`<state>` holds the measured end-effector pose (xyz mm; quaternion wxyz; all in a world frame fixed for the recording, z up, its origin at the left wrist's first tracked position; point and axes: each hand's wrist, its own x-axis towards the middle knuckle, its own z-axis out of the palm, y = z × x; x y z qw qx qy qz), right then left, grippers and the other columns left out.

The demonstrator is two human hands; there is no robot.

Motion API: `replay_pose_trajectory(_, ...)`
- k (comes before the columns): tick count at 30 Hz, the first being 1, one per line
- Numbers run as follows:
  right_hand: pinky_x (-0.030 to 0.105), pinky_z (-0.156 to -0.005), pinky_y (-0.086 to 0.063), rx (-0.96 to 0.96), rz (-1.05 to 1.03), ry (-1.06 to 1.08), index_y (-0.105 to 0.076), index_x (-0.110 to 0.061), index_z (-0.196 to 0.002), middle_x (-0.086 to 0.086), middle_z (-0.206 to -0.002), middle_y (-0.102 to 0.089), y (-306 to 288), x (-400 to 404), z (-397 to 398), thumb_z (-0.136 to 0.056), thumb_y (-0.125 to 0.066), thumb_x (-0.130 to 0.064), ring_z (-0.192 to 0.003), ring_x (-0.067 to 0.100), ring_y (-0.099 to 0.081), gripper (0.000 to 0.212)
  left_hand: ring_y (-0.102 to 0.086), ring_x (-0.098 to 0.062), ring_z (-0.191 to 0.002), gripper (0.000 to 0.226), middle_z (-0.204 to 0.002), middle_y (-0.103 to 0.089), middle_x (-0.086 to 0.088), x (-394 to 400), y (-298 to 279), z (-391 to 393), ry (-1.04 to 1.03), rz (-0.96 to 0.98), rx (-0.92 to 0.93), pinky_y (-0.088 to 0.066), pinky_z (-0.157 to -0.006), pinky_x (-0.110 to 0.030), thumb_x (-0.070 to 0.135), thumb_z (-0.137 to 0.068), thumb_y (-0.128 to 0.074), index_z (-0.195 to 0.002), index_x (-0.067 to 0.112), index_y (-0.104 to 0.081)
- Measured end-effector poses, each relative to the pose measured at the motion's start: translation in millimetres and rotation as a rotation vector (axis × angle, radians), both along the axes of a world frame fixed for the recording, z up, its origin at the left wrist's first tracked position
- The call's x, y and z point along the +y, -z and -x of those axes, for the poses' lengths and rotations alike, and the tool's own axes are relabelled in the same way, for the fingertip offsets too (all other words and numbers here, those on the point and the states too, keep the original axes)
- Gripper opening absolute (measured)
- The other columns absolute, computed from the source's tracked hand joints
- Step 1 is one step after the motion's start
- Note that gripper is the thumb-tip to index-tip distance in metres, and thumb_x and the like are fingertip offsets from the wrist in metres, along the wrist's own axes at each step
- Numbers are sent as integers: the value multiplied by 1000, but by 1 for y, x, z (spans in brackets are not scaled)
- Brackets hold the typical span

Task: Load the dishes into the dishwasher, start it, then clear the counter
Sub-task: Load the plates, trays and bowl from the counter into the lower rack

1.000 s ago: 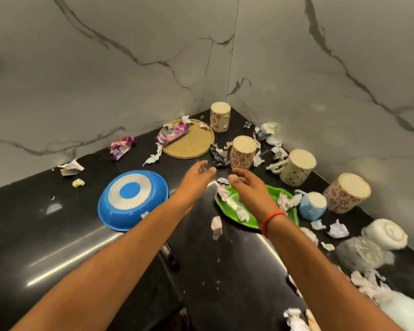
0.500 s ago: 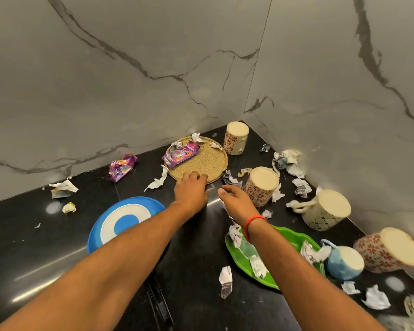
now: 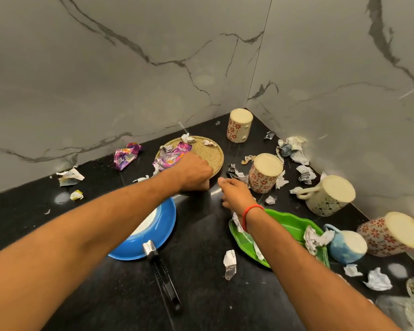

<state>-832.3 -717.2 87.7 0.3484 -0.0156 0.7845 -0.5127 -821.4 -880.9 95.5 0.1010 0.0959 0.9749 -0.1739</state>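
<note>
A tan round plate (image 3: pixel 212 151) lies on the black counter (image 3: pixel 225 302) near the corner, with a purple wrapper (image 3: pixel 172 156) and paper scraps on it. My left hand (image 3: pixel 194 173) is curled over the plate's near rim and grips it. Just to its right, my right hand (image 3: pixel 236 193) hovers over the counter with loosely curled fingers and holds nothing. An upturned blue bowl (image 3: pixel 164 231) lies under my left forearm. A green leaf-shaped plate (image 3: pixel 290 225) with scraps lies under my right forearm.
Upturned patterned mugs stand at the corner (image 3: pixel 239 125), beside the plate (image 3: pixel 264 173) and along the right wall (image 3: pixel 328 195), (image 3: pixel 392 235), with a small blue mug (image 3: pixel 347 246). A black-handled tool (image 3: pixel 164 278), another purple wrapper (image 3: pixel 126 155) and several crumpled papers litter the counter.
Both hands have moved forward toward the corner. My left hand went from flat on the counter to curled on the tan plate's near rim. My right hand followed beside it.
</note>
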Motion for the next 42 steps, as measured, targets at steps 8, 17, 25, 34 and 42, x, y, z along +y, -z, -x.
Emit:
replay_pose_trajectory(8, 41, -69, -61, -430, 363, 286, -67, -17, -107, 10, -89, -75, -22, -3, -18, -100, -52, -43, -87, 26, -70, 31, -36, -12, -53, 24, -58, -50, 7, 30, -25, -52, 100, -398, 503, -29, -62, -28, 40, -84, -59, -65, 26, -57)
replay_pose_trajectory(17, 52, -81, -60, 46, 261, 420, -66, -16, -104, 13, -107, -70, -46, 41, -44, -91, -53, -15, -98, 32, -68, 19, -59, -10, -105, 41, -115, -65, 7, 70, -27, -107, -64, -772, 521, -47, -92, -33, 53, -98, -47, -120, 25, -66)
replay_pose_trajectory(25, 40, -95, -51, 334, 311, 494, -63, -20, -116, 1, -116, -67, -74, 127, -94, -101, -53, -23, -111, 22, -61, 19, -54, -11, -115, 40, -130, -54, 4, 108, -54, -133, -252, -1046, 554, -50, -99, -34, 40, -98, -62, -135, 25, -57)
replay_pose_trajectory(34, 39, -100, -49, 379, 384, 743, -60, -22, -124, 0, -118, -64, -84, 248, -171, -103, -51, -19, -113, 21, -59, 23, -53, -22, -125, 56, -142, -45, -10, 198, -70, -169, -498, -1290, 318, -43, -111, -40, 32, -95, -66, -146, 23, -45)
replay_pose_trajectory(42, 41, -97, -49, 573, 215, 929, -62, -15, -126, 0, -109, -64, -88, 346, -248, -103, -49, -24, -106, 22, -59, 28, -44, -31, -135, 64, -150, -38, -13, 303, -65, -206, -410, -1238, 30, -38, -114, -47, 40, -94, -66, -150, 24, -40)
